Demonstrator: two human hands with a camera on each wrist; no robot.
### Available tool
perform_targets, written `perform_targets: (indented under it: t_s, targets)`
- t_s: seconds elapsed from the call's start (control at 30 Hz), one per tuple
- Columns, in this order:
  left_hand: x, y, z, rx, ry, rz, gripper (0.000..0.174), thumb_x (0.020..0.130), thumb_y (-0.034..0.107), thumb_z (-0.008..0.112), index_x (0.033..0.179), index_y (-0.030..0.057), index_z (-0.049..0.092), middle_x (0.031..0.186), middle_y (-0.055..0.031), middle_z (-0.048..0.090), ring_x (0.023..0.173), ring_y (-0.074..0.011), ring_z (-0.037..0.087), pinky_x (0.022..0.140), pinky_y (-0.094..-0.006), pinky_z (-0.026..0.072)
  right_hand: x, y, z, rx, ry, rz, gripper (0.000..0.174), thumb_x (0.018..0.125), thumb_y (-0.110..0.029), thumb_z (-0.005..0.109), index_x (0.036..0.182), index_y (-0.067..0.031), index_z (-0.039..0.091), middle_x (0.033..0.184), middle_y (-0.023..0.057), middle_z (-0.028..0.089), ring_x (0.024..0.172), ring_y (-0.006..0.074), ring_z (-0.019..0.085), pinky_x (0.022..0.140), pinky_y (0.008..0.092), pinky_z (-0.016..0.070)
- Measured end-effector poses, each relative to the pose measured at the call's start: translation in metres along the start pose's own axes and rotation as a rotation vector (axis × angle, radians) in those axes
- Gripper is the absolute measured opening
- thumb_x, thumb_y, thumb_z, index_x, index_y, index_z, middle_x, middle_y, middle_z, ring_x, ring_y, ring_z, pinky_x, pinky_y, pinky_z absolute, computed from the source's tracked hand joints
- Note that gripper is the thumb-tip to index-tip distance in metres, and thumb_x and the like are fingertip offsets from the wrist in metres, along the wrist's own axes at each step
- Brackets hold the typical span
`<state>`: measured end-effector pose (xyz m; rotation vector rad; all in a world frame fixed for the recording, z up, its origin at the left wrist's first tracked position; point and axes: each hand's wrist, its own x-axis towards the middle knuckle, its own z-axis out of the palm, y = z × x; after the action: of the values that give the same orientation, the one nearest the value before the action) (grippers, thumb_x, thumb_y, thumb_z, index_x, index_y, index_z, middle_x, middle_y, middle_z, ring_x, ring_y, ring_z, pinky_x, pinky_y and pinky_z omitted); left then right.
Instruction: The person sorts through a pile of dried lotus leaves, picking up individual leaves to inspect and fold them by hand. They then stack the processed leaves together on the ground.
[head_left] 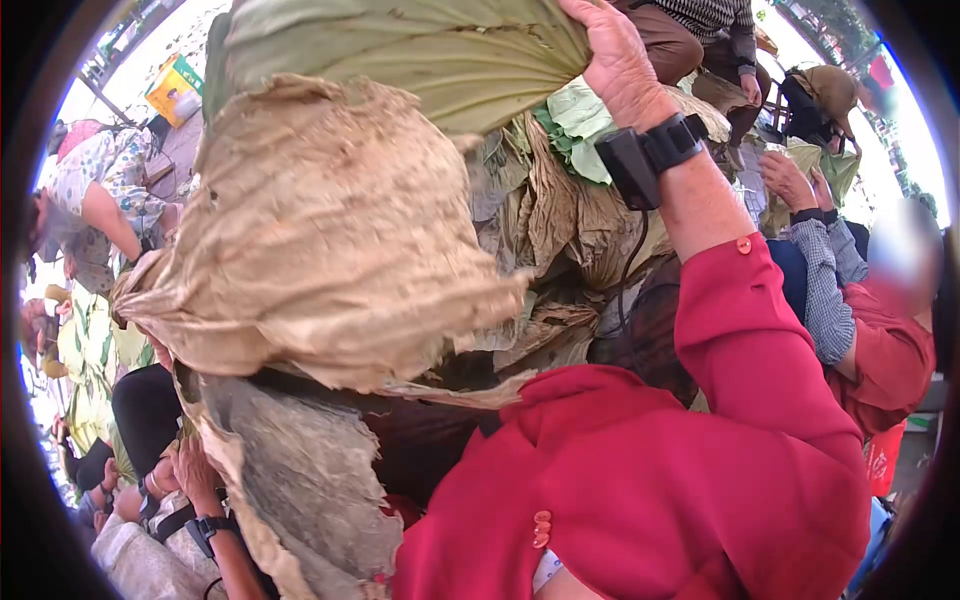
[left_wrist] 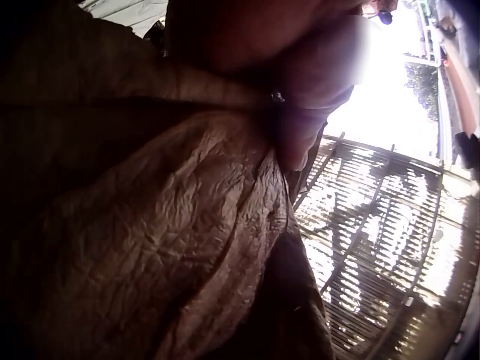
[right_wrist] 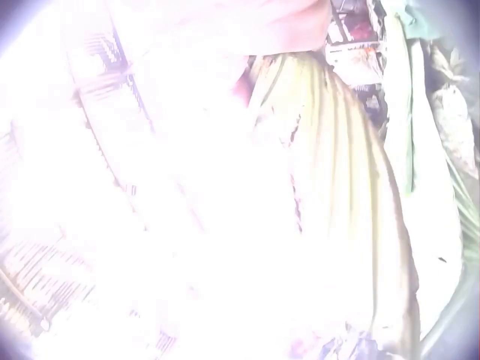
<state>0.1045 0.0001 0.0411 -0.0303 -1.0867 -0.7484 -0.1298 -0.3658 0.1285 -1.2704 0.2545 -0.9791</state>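
The right hand (head_left: 625,70), at the far side of the scene, gripped the gathered edge of a broad green leaf (head_left: 400,65), which spread out to the left with its ribs fanning from the fingers. The left hand (left_wrist: 307,75) had its fingers curled on the bunched end of a dry brown leaf (head_left: 340,230); that leaf hung left of centre, nearer than the green one and overlapping its lower part. A greyish dry leaf (head_left: 300,470) hung on the near left, just beside the red top (head_left: 640,470) of the person at work. A heap of withered leaves (head_left: 590,225) lay beyond, with a fresher green piece (head_left: 580,130) on its far side. On the right, a person with checked sleeves (head_left: 825,280) held up another leaf (head_left: 842,172); on the far left stood a yellow and green box (head_left: 174,92). Glare washed out much of the right wrist view.
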Motion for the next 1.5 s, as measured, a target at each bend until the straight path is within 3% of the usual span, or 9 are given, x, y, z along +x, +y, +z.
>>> perform_targets:
  t_s: [0.07,0.17,0.2,0.27,0.37,0.6,0.8,1.03,1.5]
  targets:
    - [-0.021,0.011,-0.007,0.249,0.330,0.048,0.039,0.084,0.015,0.051,0.119,0.0010,0.043,0.120,-0.0157,0.048,0.113,-0.0264,0.043,0.099,-0.0435,0.0298,0.002,0.017,-0.038,0.169,0.007,0.023,0.026,0.084,-0.020,0.051,0.100,-0.0015,0.056,0.091,0.0057,0.061,0.082,0.0147,0.058,0.075,0.0267,0.0460]
    - [-0.036,0.017,-0.032,1.759,0.739,-0.068,0.037,0.084,0.015,0.050,0.118,0.0007,0.045,0.121,-0.0165,0.047,0.114,-0.0266,0.042,0.100,-0.0429,0.0279,-0.020,0.078,-0.098,-0.031,0.188,0.412,0.018,0.081,-0.022,0.057,0.091,-0.0064,0.056,0.079,0.0038,0.059,0.067,0.0145,0.055,0.063,0.0258,0.0469]
    - [-0.033,0.021,-0.042,1.650,0.755,-0.107,0.036,0.084,0.015,0.050,0.117,0.0006,0.046,0.121,-0.0168,0.047,0.115,-0.0266,0.041,0.101,-0.0426,0.0272,-0.048,0.096,-0.107,-0.149,0.010,0.577,0.018,0.081,-0.024,0.057,0.089,-0.0076,0.056,0.076,0.0027,0.058,0.063,0.0141,0.054,0.060,0.0250,0.0461]
    - [-0.004,0.025,-0.044,-0.031,0.605,-0.017,0.039,0.084,0.015,0.052,0.118,-0.0024,0.044,0.122,-0.0180,0.046,0.115,-0.0273,0.041,0.101,-0.0425,0.0273,-0.110,0.113,-0.107,-0.602,-0.426,0.835,0.026,0.077,-0.029,0.061,0.088,-0.0065,0.058,0.079,0.0022,0.059,0.069,0.0112,0.056,0.062,0.0243,0.0462]
    - [0.008,0.012,-0.033,-0.062,0.623,-0.082,0.042,0.085,0.019,0.051,0.119,-0.0050,0.043,0.123,-0.0190,0.045,0.116,-0.0283,0.041,0.100,-0.0442,0.0288,-0.170,0.145,-0.115,-1.316,-1.200,0.933,0.047,0.069,-0.026,0.065,0.107,-0.0012,0.053,0.098,0.0158,0.060,0.092,0.0283,0.056,0.079,0.0356,0.0447]
    - [0.018,-0.008,-0.031,-0.022,0.729,-0.129,0.043,0.086,0.021,0.051,0.120,-0.0040,0.042,0.124,-0.0184,0.044,0.116,-0.0288,0.041,0.099,-0.0452,0.0290,-0.248,0.245,-0.180,-1.853,-1.474,1.493,0.040,0.061,-0.019,0.069,0.099,-0.0071,0.062,0.101,0.0088,0.061,0.093,0.0262,0.059,0.076,0.0397,0.0483]
    - [0.024,-0.009,-0.041,0.008,0.827,-0.159,0.044,0.086,0.023,0.050,0.120,-0.0032,0.042,0.124,-0.0180,0.044,0.116,-0.0292,0.041,0.099,-0.0461,0.0292,-0.190,0.185,-0.152,-1.201,-1.087,0.787,0.027,0.072,-0.025,0.058,0.087,-0.0025,0.059,0.079,0.0136,0.062,0.075,0.0289,0.058,0.066,0.0359,0.0450]
    - [0.039,-0.047,-0.023,0.177,0.771,-0.203,0.036,0.084,0.013,0.053,0.118,0.0021,0.046,0.121,-0.0110,0.049,0.113,-0.0235,0.044,0.100,-0.0428,0.0286,-0.104,0.065,-0.114,-1.047,-0.842,0.783,0.021,0.075,-0.018,0.062,0.088,-0.0030,0.057,0.070,0.0018,0.056,0.066,0.0108,0.050,0.060,0.0261,0.0421]
    - [0.085,-0.145,0.017,0.622,0.760,-0.122,0.037,0.079,0.002,0.058,0.115,0.0044,0.049,0.109,-0.0062,0.055,0.100,-0.0174,0.051,0.090,-0.0310,0.0389,-0.107,-0.098,-0.047,-1.127,-1.244,0.028,0.022,0.071,-0.001,0.055,0.092,-0.0076,0.056,0.083,0.0078,0.054,0.082,0.0282,0.051,0.070,0.0365,0.0422]
